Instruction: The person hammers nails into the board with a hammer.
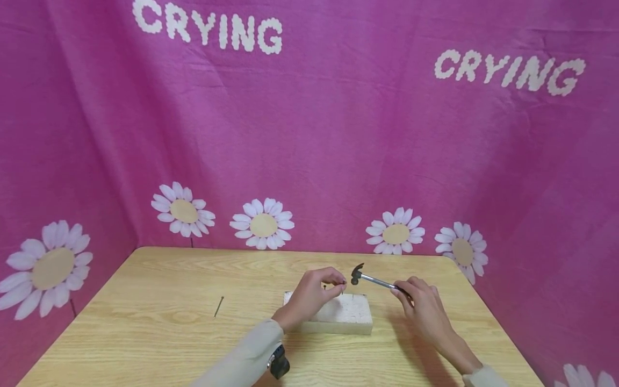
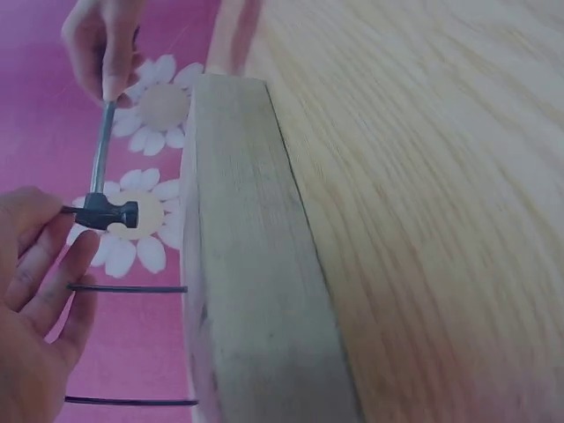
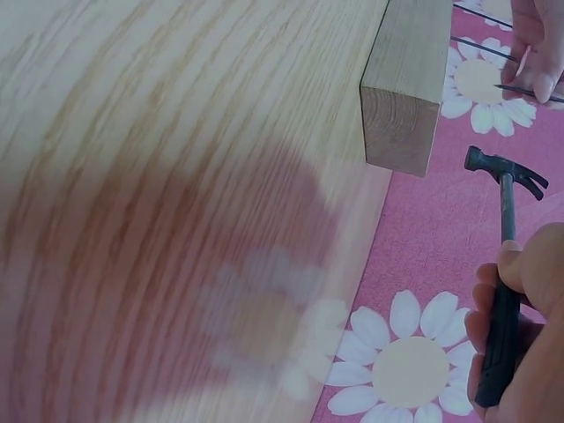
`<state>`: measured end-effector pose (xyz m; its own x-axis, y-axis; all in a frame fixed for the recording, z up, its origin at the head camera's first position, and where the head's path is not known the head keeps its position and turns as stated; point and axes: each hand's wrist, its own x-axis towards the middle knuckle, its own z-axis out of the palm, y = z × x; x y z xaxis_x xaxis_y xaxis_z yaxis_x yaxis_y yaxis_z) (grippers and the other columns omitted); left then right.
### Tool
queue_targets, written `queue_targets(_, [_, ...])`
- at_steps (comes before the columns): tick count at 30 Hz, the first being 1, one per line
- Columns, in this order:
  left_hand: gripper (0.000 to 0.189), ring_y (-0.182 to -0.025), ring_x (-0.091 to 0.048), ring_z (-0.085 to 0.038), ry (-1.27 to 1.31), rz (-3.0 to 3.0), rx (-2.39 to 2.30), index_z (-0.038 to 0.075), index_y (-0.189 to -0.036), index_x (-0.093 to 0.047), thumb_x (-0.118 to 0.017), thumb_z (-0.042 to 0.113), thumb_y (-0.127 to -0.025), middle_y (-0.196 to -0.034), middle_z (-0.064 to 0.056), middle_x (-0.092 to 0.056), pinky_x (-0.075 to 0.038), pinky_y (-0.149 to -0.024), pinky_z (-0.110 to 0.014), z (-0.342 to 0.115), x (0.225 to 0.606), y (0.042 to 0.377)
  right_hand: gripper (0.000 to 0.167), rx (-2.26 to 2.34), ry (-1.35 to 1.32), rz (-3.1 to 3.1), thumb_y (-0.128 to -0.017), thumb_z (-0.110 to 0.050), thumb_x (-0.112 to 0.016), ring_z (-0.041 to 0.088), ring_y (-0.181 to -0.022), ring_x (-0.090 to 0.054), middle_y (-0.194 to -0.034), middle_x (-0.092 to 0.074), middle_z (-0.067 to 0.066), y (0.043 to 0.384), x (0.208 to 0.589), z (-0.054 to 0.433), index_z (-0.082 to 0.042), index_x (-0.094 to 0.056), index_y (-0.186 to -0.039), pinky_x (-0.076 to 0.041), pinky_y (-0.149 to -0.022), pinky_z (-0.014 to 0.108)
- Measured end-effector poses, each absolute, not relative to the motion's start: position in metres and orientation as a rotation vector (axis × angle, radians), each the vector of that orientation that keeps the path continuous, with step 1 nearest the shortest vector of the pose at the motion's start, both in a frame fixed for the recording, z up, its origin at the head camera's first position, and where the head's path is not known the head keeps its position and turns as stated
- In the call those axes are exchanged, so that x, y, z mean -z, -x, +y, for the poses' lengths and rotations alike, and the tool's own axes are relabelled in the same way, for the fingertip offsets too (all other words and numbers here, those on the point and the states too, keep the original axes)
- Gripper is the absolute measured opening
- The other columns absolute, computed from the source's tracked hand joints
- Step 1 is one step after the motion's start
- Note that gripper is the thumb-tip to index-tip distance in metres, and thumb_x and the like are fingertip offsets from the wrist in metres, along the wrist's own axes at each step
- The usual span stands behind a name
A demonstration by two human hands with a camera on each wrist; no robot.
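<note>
My left hand point(image 1: 311, 295) hovers over a whitish wooden block point(image 1: 355, 310), pinching a nail point(image 3: 520, 91) between thumb and fingertips. Point toward the block, this nail is clear of its top face in the right wrist view. Two other nails stand upright in the block; the left wrist view shows one nail point(image 2: 132, 289) beside my fingers and another nail point(image 2: 132, 402) farther along. My right hand point(image 1: 425, 309) grips a small claw hammer point(image 1: 377, 280) by its black handle point(image 3: 500, 348). The dark hammer head point(image 3: 498, 165) is raised at the right of the pinched nail.
A loose nail point(image 1: 219, 306) lies on the wood-grain table point(image 1: 169, 344), left of the block. Pink cloth point(image 1: 338, 134) with daisies and lettering hangs behind the table and at both sides. A dark device point(image 1: 279, 363) is strapped to my left wrist.
</note>
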<state>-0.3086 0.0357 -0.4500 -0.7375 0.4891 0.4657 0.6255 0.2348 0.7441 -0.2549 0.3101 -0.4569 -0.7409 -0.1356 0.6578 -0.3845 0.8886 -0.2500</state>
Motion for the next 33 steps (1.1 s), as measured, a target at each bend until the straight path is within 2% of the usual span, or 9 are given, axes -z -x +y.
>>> queue_targets(3, [0.007,-0.09,-0.07,-0.007,1.029,-2.378,1.611,0.01,-0.105,-0.075,-0.073,0.008,-0.099,-0.098,-0.004,-0.079,-0.059,-0.088,-0.028,0.039,0.455,0.309,0.007,-0.485,-0.384,-2.37,-0.089,-0.007,-0.082,0.005,-0.07,-0.044,-0.075,-0.051,-0.012,0.255,0.458,0.311,-0.007,-0.078,-0.096,-0.027,-0.067,0.029])
queue_targets(8, [0.008,-0.087,-0.068,-0.006,0.99,-2.407,1.693,0.009,-0.106,-0.076,-0.072,0.008,-0.099,-0.1,-0.004,-0.078,-0.056,-0.08,-0.02,0.039,0.463,0.306,0.008,-0.474,-0.392,-2.348,-0.089,-0.007,-0.082,0.004,-0.07,-0.043,-0.074,-0.049,-0.013,0.256,0.459,0.313,-0.008,-0.078,-0.095,-0.027,-0.066,0.028])
queue_targets(15, [0.007,-0.083,-0.068,-0.006,0.946,-2.41,1.703,0.004,-0.103,-0.075,-0.074,0.007,-0.097,-0.098,-0.006,-0.078,-0.057,-0.077,-0.019,0.041,0.472,0.306,0.009,-0.508,-0.421,-2.34,-0.088,-0.005,-0.082,0.003,-0.071,-0.044,-0.076,-0.054,-0.012,0.255,0.455,0.314,-0.007,-0.078,-0.095,-0.031,-0.069,0.029])
queue_targets(24, [0.008,-0.085,-0.069,-0.009,0.884,-2.393,1.736,0.011,-0.104,-0.076,-0.073,0.007,-0.098,-0.102,-0.007,-0.078,-0.056,-0.077,-0.019,0.043,0.475,0.305,0.01,-0.529,-0.455,-2.286,-0.087,-0.001,-0.082,0.004,-0.073,-0.047,-0.078,-0.059,-0.01,0.254,0.447,0.314,-0.006,-0.076,-0.095,-0.033,-0.07,0.03])
queue_targets(33, [0.009,-0.089,-0.073,-0.012,0.842,-2.304,1.836,-0.001,-0.105,-0.075,-0.073,0.003,-0.097,-0.105,-0.015,-0.078,-0.058,-0.081,-0.019,0.048,0.483,0.305,0.013,-0.558,-0.511,-2.265,-0.086,0.0,-0.082,0.002,-0.072,-0.048,-0.078,-0.06,-0.011,0.249,0.44,0.311,-0.008,-0.077,-0.095,-0.038,-0.07,0.031])
